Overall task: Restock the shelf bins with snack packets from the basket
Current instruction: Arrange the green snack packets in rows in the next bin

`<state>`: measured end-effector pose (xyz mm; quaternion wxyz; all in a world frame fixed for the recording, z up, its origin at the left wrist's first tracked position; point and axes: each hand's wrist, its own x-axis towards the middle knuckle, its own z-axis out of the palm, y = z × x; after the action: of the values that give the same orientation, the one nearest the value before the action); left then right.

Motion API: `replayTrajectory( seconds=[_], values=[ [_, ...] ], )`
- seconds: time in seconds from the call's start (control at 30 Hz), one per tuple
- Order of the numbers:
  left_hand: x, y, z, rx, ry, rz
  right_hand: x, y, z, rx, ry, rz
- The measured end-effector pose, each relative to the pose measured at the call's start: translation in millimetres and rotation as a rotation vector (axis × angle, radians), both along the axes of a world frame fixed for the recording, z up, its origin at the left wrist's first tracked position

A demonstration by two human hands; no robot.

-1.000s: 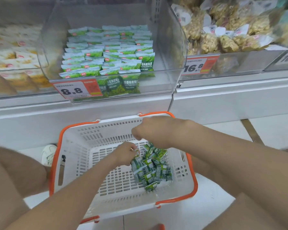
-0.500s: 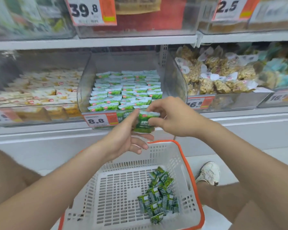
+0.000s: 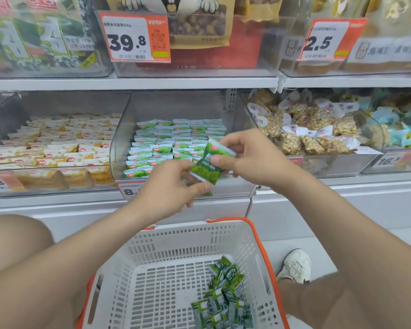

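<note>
Head cam view, only angle there is. Both hands are up in front of the shelf with one green snack packet (image 3: 208, 167) stretched between them. The left hand (image 3: 169, 186) pinches its lower end between thumb and fingers, and the right hand (image 3: 249, 157) pinches the upper end the same way, so both grips are clamped on the packet. The packet is tilted and sits in the air right at the front edge of the clear middle bin (image 3: 176, 105), above the basket.

That middle bin has neat rows of the same green packets (image 3: 173, 141) and is filled mostly toward the back and left. The left bin (image 3: 10, 110) holds white and yellow packets (image 3: 57, 143), also in rows. The right bin (image 3: 337, 163) has a loose heap of clear bags (image 3: 313, 131) of something tan and lumpy.

Down low is the white basket (image 3: 188, 236) with an orange rim, and a small pile of green packets (image 3: 223, 300) is bunched in its right front corner. A white shoe (image 3: 294, 267) is just beside the basket on the right.

The top shelf has bigger bags behind price tags reading 39.8 (image 3: 134, 39) and 2.5 (image 3: 328, 41).
</note>
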<state>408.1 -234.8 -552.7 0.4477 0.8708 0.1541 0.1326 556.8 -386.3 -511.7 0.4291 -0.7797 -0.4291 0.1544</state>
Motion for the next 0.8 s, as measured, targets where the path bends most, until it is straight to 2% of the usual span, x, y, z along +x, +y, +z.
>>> replayTrajectory(
  seconds=[0.07, 0.1, 0.2, 0.3, 0.37, 0.47, 0.67, 0.8],
  values=[
    [2.9, 11.0, -2.3, 0.369, -0.068, 0.077, 13.5, 3.5, -0.3, 0.014, -0.252, -0.13],
    [3.2, 15.6, -4.0, 0.487, -0.105, 0.092, 21.1, 5.7, -2.2, -0.019, -0.372, -0.186],
    [4.5, 25.6, -9.6, 0.68, -0.1, 0.112, 40.6, 16.6, -15.0, -0.256, -0.568, -0.231],
    [13.3, 34.4, -14.9, 0.783, 0.022, 0.0, 52.3, 33.6, -26.2, -0.517, -0.574, -0.176],
    [17.7, 38.7, -16.4, 0.791, 0.125, -0.088, 57.4, 45.3, -30.6, -0.593, -0.536, -0.153],
    [19.5, 42.1, -19.2, 0.85, 0.229, -0.186, 62.5, 58.4, -37.1, -0.609, -0.44, -0.156],
    [22.8, 47.8, -20.2, 0.914, 0.3, -0.256, 63.8, 65.1, -41.5, -0.542, -0.309, -0.223],
    [21.4, 46.4, -23.4, 0.948, 0.214, -0.214, 56.4, 62.5, -40.1, -0.564, -0.473, -0.318]
  ],
)
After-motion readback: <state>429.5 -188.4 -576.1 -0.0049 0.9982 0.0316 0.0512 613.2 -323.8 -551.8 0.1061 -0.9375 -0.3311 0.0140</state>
